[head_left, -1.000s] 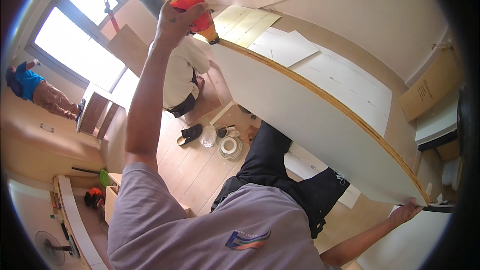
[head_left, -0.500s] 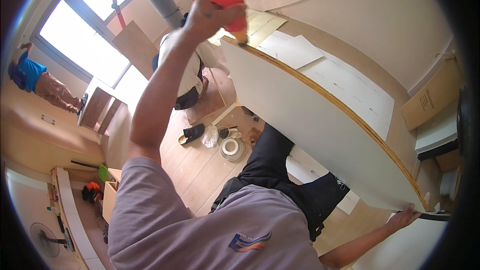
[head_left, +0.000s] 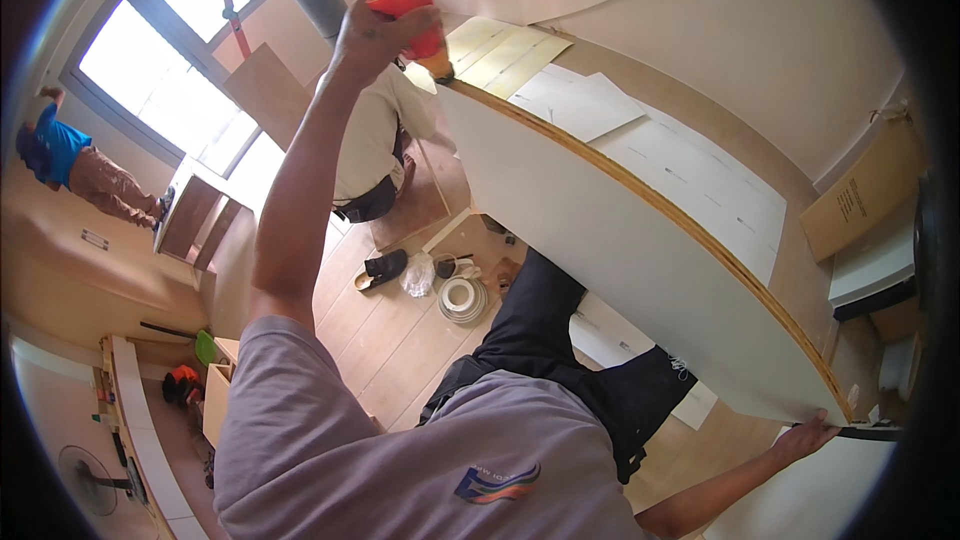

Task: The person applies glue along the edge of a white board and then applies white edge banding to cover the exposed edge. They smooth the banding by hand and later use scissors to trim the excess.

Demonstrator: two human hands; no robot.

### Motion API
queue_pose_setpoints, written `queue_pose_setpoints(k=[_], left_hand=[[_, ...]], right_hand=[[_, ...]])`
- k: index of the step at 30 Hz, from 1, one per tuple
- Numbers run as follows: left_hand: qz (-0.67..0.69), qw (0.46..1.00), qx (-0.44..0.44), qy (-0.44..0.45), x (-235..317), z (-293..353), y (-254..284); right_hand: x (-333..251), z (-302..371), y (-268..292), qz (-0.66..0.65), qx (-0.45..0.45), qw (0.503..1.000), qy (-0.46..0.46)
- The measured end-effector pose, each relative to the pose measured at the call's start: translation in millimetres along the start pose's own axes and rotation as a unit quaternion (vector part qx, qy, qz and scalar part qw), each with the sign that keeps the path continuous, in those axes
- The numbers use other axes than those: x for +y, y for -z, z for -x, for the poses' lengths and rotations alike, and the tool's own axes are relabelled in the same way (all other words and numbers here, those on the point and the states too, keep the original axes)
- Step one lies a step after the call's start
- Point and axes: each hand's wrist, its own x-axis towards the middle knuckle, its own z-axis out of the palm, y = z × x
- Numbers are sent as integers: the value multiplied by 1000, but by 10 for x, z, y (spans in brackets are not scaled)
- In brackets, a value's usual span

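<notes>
My left hand (head_left: pixel 368 45), raised at the end of a stretched arm, is closed around a yellow-and-red squeeze bottle (head_left: pixel 408 2). The bottle is tipped with its narrow dark end down, at the far left end of a white board's bare edge; whether it touches the edge I cannot tell. The white board (head_left: pixel 620 250) stands on its side across my front, its long plywood edge (head_left: pixel 640 180) facing up. At the near right end of the board, my right hand (head_left: pixel 808 437) grips its lower corner, the fingers partly hidden.
A person in a light shirt (head_left: pixel 370 130) crouches just beyond my left arm; another in blue (head_left: pixel 65 148) stands far left. A cable coil (head_left: pixel 462 298), a black shoe (head_left: pixel 383 268) and a plastic bag (head_left: pixel 418 275) lie on the floor. White sheets (head_left: pixel 690 175) lie behind the board.
My left hand and the bottle have moved left along the board's top edge to its far end. My right hand stays at the other end.
</notes>
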Motion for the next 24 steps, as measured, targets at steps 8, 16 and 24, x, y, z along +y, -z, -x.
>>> queue_pose_setpoints(k=[8, 16, 24], left_hand=[[54, 998, -10, -8, -13, 90, -20], [-57, 994, -94, -17, 536, 241, -470], [29, 999, -13, -2, 0, 35, 126]], right_hand=[[47, 33, 6, -7, 7, 1000, -26], [28, 8, 47, 49, 32, 998, -30], [-5, 53, -34, -16, 16, 999, -34]])
